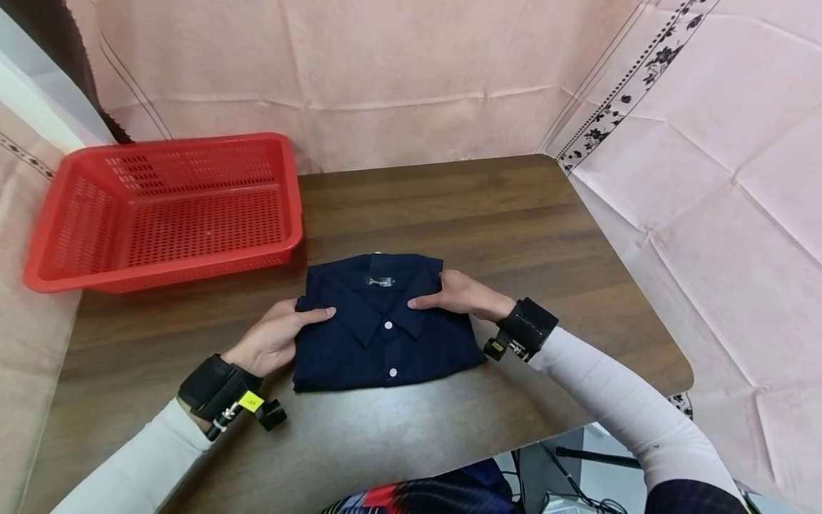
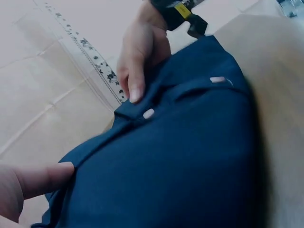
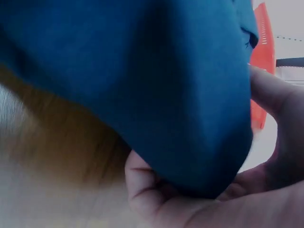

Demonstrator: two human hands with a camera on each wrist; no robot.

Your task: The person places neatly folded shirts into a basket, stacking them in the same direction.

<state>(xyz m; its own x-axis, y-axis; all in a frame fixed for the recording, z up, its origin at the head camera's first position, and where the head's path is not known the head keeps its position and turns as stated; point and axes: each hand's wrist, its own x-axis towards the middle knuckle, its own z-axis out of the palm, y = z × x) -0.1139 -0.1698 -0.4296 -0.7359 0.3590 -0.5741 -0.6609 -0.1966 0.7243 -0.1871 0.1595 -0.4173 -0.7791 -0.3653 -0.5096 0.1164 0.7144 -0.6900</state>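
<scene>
A folded navy button-up shirt [image 1: 359,350], collar away from me and white buttons up the front, is held between both hands over the table. My left hand [image 1: 272,339] grips its left side, thumb on top near the collar and the other fingers tucked beneath. On the opposite side my right hand [image 1: 465,294] holds it the same way, its thumb lying beside the collar. In the right wrist view, curled fingers [image 3: 142,185] reach under the edge of the shirt [image 3: 190,104]. The left wrist view shows the thumb [image 2: 50,178] pressing the shirt's edge.
A red perforated plastic basket [image 1: 173,268] stands at the back left of the wooden table [image 1: 449,207], with nothing inside. Pink cloth [image 1: 385,64] hangs behind the table and along its right side. Cables [image 1: 578,492] lie below the front edge.
</scene>
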